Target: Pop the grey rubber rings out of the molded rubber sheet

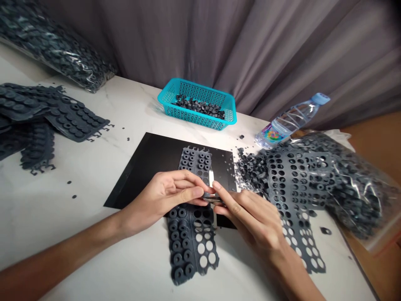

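Observation:
A dark grey rubber sheet studded with small rings lies across a black mat in front of me; some of its holes are empty. My left hand presses its fingers closed on the sheet's middle. My right hand pinches a small metal tool against the same spot. The two hands touch at the fingertips.
A turquoise basket holding loose rubber rings stands behind the mat. Emptied sheets and loose rings pile at the right beside a plastic bag and a water bottle. More full sheets lie at the left.

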